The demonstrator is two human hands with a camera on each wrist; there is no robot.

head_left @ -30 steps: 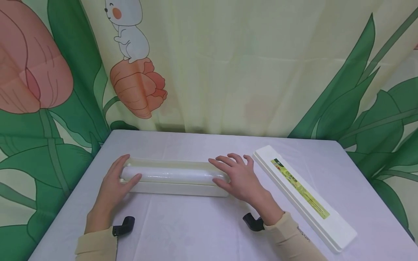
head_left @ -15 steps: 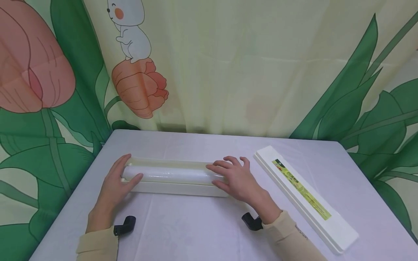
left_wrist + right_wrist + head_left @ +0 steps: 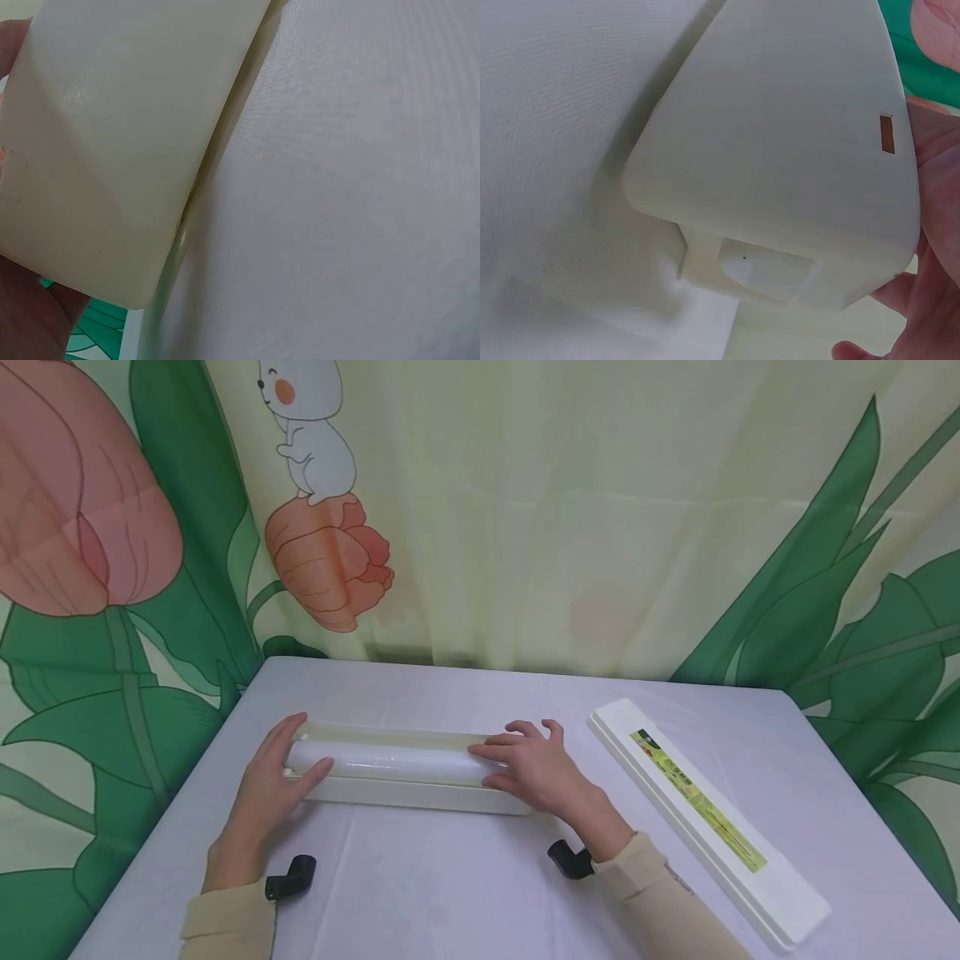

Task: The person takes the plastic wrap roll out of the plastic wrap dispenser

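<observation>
A long white dispenser box [image 3: 420, 795] lies across the table, open at the top. Inside it sits a glossy white roll [image 3: 397, 761] that looks like cling film. My left hand [image 3: 258, 797] holds the box's left end, thumb over the front rim and fingers behind the end. At the other end my right hand [image 3: 543, 772] has its fingers spread over the roll and its fingertips right on it. The left wrist view has the box wall [image 3: 112, 150] close up, with finger parts at its edges. In the right wrist view the box end [image 3: 780, 150] shows a small slot.
A white lid [image 3: 783, 893] with a yellow-green label lies slantwise on the table to the right. White cloth covers the table [image 3: 420, 893]. A printed curtain [image 3: 540, 527] hangs behind the far edge.
My right hand has shifted a little left, its fingers coming down onto the roll. My left hand keeps its place on the box. The head view has turned slightly.
</observation>
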